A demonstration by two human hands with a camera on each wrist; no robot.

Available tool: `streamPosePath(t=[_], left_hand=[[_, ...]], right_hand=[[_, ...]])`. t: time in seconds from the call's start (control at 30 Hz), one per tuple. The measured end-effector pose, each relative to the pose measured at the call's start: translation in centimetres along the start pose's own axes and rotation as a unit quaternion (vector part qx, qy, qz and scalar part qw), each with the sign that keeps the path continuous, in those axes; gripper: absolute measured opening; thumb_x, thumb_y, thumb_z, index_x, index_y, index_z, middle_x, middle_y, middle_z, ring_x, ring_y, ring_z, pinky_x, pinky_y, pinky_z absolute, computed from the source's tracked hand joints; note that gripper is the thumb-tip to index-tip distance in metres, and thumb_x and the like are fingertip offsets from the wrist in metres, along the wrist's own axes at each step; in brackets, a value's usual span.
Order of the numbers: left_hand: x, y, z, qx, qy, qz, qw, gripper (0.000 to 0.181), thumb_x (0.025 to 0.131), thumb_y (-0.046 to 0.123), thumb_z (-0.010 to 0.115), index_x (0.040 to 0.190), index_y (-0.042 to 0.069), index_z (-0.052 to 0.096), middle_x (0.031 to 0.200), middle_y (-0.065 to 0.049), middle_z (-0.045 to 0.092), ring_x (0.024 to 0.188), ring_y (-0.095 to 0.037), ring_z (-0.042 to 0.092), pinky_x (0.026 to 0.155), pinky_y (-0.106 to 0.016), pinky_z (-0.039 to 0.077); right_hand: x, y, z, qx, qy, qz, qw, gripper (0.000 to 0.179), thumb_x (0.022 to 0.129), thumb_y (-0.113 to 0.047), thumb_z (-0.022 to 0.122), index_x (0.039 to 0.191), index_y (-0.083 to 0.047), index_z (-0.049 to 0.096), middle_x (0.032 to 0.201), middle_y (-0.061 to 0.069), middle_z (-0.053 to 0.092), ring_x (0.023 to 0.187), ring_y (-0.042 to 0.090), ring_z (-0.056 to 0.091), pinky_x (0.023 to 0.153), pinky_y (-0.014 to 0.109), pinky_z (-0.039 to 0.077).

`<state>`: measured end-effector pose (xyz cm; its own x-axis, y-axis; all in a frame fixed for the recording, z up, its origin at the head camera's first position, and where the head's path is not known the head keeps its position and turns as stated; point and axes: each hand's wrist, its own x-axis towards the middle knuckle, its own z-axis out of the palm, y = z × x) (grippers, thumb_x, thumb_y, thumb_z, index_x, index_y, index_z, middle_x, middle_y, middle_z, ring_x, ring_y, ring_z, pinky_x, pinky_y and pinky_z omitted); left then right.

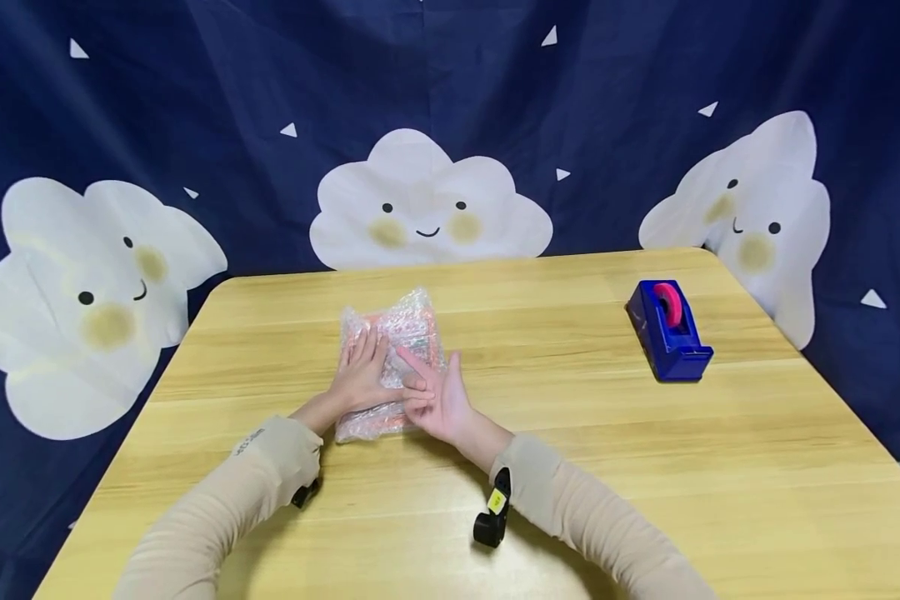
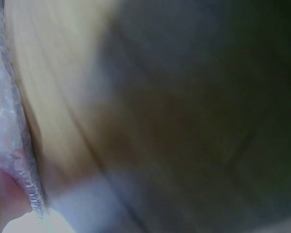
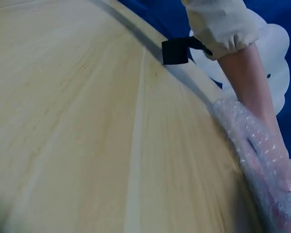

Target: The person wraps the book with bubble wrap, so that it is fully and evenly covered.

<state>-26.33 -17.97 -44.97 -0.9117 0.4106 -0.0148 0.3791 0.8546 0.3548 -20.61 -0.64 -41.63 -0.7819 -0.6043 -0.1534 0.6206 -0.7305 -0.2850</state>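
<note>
A flat package in clear bubble wrap [image 1: 412, 325], with orange-pink showing through, lies on the table. My left hand [image 1: 360, 375] rests on its left part, fingers spread, thumb reaching right. At its right side, my right hand [image 1: 442, 404] is turned partly palm up, its index finger stretched over the wrap and its thumb raised. The other fingers bend close to the left thumb. In the left wrist view, only the wrapped edge [image 2: 12, 111] shows at the far left. The right wrist view catches the package [image 3: 247, 141] beneath the left forearm.
A blue tape dispenser [image 1: 663, 333] with a roll of pink tape [image 1: 669, 304] stands at the back right of the wooden table [image 1: 540, 333]. Behind the table hangs a dark blue cloth [image 1: 232, 83] with smiling clouds. Each wrist carries a small black camera [image 1: 491, 521].
</note>
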Motion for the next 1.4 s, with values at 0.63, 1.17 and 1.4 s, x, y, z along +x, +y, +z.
streamPosePath(t=[0.63, 1.17, 1.4], left_hand=[[0.6, 0.5, -0.2, 0.039, -0.02, -0.014, 0.9989, 0.111, 0.072, 0.064, 0.06, 0.145, -0.001, 0.008, 0.15, -0.022, -0.005, 0.138, -0.034, -0.009, 0.109, -0.051, -0.008], [0.5, 0.4, -0.6, 0.018, -0.028, -0.033, 0.9989, 0.09, 0.087, 0.057, 0.043, 0.145, -0.001, 0.007, 0.151, -0.02, -0.006, 0.138, -0.034, -0.011, 0.109, -0.052, -0.008], [0.2, 0.6, -0.3, 0.031, -0.028, -0.034, 0.9985, 0.095, 0.083, 0.058, 0.048, 0.145, -0.002, 0.009, 0.151, -0.021, -0.006, 0.138, -0.036, -0.008, 0.109, -0.053, -0.006]], right_hand=[[0.8, 0.8, -1.5, -0.035, 0.091, -0.024, 0.9949, 0.083, 0.082, -0.068, -0.004, 0.146, -0.019, 0.015, 0.054, -0.008, 0.034, 0.035, 0.0, 0.03, 0.036, 0.011, 0.023], [1.6, 1.4, -0.9, -0.076, 0.146, -0.037, 0.9858, 0.08, 0.085, -0.066, -0.004, 0.143, -0.019, 0.022, 0.061, -0.007, 0.039, 0.037, -0.001, 0.025, 0.037, 0.011, 0.022], [1.7, 1.4, -0.6, -0.082, 0.176, -0.039, 0.9802, 0.075, 0.089, -0.061, 0.0, 0.143, -0.014, 0.022, 0.067, -0.004, 0.041, 0.041, -0.001, 0.024, 0.039, 0.009, 0.022]])
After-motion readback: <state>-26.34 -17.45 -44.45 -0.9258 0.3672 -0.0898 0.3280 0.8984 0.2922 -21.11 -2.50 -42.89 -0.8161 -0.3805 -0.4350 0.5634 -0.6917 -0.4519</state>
